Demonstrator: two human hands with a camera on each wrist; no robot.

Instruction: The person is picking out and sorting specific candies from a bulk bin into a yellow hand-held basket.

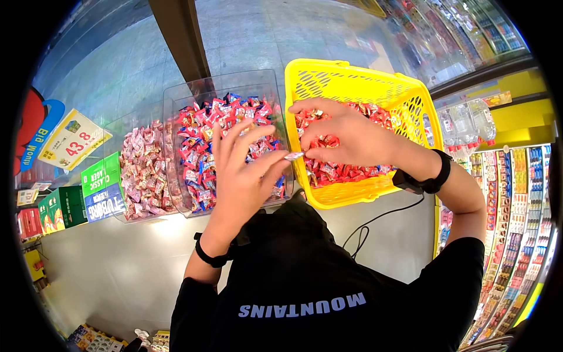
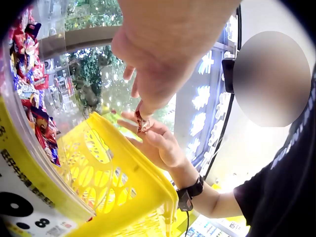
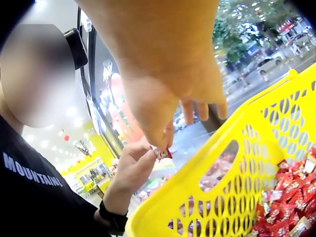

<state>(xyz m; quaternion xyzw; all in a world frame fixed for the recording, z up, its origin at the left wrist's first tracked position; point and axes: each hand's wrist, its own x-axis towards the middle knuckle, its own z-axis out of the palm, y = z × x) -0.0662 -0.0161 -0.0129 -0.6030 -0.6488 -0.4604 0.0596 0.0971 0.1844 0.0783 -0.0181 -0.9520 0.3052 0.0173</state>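
A small wrapped candy [image 1: 294, 156] sits between my two hands, over the near-left rim of the yellow basket [image 1: 352, 196]. My left hand [image 1: 246, 173] pinches one end with thumb and forefinger, its other fingers spread. My right hand [image 1: 355, 139] reaches across the basket and pinches the candy's other end at its fingertips. The left wrist view shows the red-and-white wrapper [image 2: 142, 121] between both sets of fingertips. Many red wrapped candies [image 3: 289, 197] lie in the basket. Below and beyond my left hand is a clear bin [image 1: 214, 79] of red and blue candies.
Left of that bin stands another clear bin with pink candies [image 1: 146, 170], then a green beer box [image 1: 101, 176] and a price sign [image 1: 75, 139]. Window glass [image 1: 246, 41] rises behind. Plastic bottles [image 1: 469, 123] stand right of the basket; a black cable [image 1: 366, 229] hangs near my right wrist.
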